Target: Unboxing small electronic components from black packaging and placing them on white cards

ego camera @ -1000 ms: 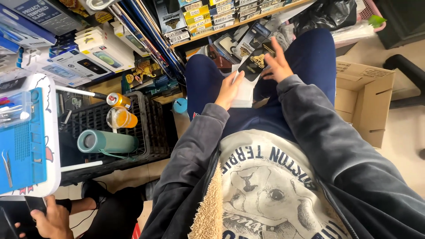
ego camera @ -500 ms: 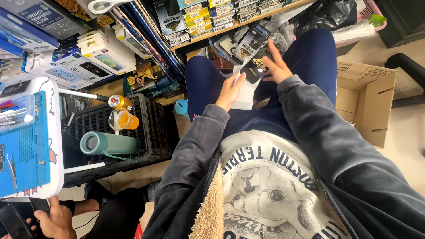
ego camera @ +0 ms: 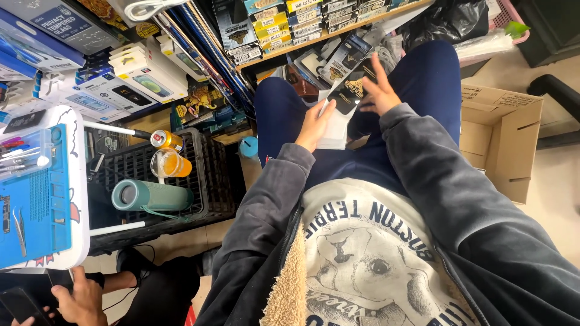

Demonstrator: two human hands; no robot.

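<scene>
Seated before a far shelf [ego camera: 338, 33] crammed with boxed goods, a person steadies a thin white stack of flat packets [ego camera: 334, 130] on the lap with a loosely curled left hand [ego camera: 314, 124], while the half-open right hand [ego camera: 379, 90] pinches a light, stiff, likely slippery black packet [ego camera: 348, 96] by its edge.

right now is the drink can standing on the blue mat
No. The drink can sits on top of the black crate, next to an orange cup, while the blue mat lies apart on the white table to its side.
</scene>
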